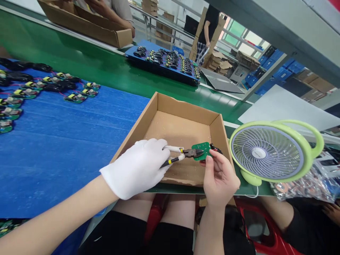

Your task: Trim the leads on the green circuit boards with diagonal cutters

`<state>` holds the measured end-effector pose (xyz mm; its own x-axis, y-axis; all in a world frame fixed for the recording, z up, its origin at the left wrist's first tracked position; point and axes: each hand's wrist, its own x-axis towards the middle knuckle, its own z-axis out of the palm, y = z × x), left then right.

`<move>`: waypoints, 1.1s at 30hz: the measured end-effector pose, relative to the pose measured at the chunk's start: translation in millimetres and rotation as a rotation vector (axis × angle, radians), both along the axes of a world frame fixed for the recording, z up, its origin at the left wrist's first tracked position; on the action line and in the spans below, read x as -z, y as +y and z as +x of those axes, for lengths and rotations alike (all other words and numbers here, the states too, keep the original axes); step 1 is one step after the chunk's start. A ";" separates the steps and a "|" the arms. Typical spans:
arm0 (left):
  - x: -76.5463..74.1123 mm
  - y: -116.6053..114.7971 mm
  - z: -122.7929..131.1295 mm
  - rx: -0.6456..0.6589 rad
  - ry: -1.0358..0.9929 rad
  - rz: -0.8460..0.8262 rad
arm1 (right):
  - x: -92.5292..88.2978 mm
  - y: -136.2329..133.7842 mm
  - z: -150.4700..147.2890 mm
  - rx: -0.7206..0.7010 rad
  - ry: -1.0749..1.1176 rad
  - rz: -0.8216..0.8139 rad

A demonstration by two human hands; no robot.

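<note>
My left hand [143,164], in a white glove, is closed around the handles of diagonal cutters [192,153]. Their dark jaws lie against the face of a green circuit board [201,147]. My bare right hand [219,173] pinches that board by its right edge, thumb on top. A black part [215,148] sits behind the board near my fingertips; its shape is partly hidden. Both hands are above an open cardboard box [175,122], whose floor carries small light specks.
A green fan [268,152] stands right of the box, beside bagged parts [305,184]. Several wired boards [77,96] lie on the blue mat [66,152] at left. A blue tray [148,46] of boards is behind. Other people sit across and at right.
</note>
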<state>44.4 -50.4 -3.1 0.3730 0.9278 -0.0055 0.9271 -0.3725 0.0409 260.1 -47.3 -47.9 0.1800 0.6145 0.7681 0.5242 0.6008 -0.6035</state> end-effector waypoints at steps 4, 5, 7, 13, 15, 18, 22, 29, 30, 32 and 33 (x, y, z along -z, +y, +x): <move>-3.0 0.8 1.8 0.016 0.024 -0.007 | 1.3 0.0 0.4 0.009 0.003 0.004; -3.6 1.1 2.1 0.016 0.028 -0.009 | 1.5 0.0 0.5 0.012 0.000 0.003; -4.3 1.6 2.2 0.021 0.034 -0.006 | 1.5 0.0 0.5 0.017 -0.003 0.004; -2.6 1.1 1.0 0.060 0.011 0.039 | -0.1 0.3 -0.4 0.013 -0.015 0.010; -1.8 0.9 0.6 0.070 0.002 0.050 | -0.7 0.1 -0.7 0.026 -0.024 0.003; -0.6 0.6 -0.5 0.091 0.019 0.066 | -1.2 -0.5 -0.9 0.029 -0.033 -0.005; 2.2 -0.2 -2.8 0.092 0.003 0.091 | -1.2 -1.2 -1.0 0.026 -0.038 -0.009; 0.4 -2.1 -0.6 0.049 0.033 0.040 | -1.4 -1.1 -0.9 0.000 -0.029 -0.024; -1.0 -2.4 0.2 0.043 0.050 0.027 | -1.3 -0.9 -0.8 0.006 -0.034 -0.031; -3.4 -2.9 1.6 0.025 0.083 0.007 | -1.0 -0.3 -0.7 0.022 -0.032 -0.043; -4.2 -3.1 2.0 0.012 0.088 0.001 | -0.8 0.1 -0.6 0.030 -0.027 -0.046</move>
